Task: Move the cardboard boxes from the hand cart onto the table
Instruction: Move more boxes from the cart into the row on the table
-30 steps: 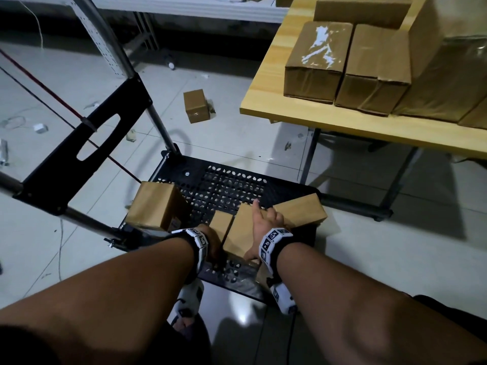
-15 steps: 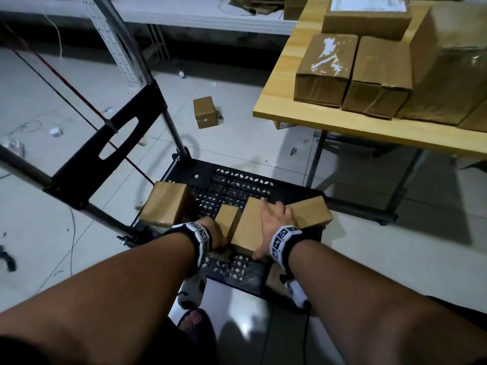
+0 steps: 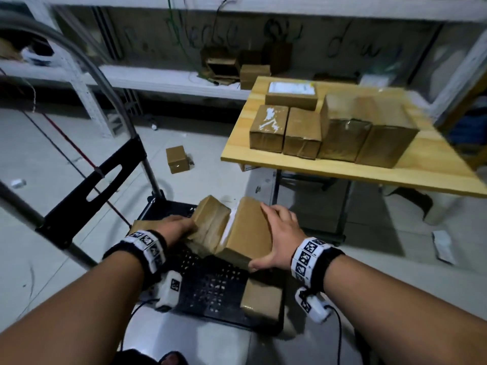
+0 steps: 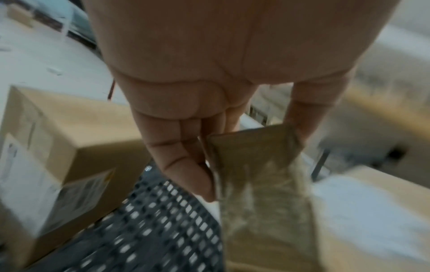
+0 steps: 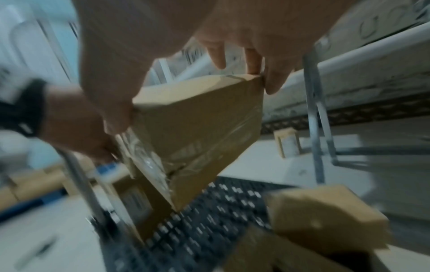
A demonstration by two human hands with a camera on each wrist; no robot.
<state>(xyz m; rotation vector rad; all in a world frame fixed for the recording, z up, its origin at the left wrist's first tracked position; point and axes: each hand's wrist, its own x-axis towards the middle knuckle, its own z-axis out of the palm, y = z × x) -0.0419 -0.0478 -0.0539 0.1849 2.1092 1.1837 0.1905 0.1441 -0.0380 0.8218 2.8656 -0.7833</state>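
Note:
My left hand [image 3: 184, 229] grips a narrow taped cardboard box [image 3: 210, 223] between thumb and fingers [image 4: 186, 156]. In the left wrist view that narrow box [image 4: 256, 174] hangs above the deck. My right hand [image 3: 266, 235] grips a wider flat box [image 3: 247, 233] across its top, with the thumb at the near edge. Both boxes are tilted and held side by side above the black perforated hand cart deck [image 3: 210, 288]. One box [image 3: 261, 301] lies at the deck's near right corner. Another [image 4: 58, 147] sits at the deck's left, mostly hidden in the head view.
The wooden table [image 3: 421, 175] stands to the right and farther away, with several boxes [image 3: 303, 133] along its middle and a bare front strip. The cart's handle frame [image 3: 87, 185] rises on the left. A small box [image 3: 178, 159] lies on the floor beyond the cart.
Both hands have lifted their boxes off the cart deck and tilted them. The head view has swung up, so more of the table and shelves shows.

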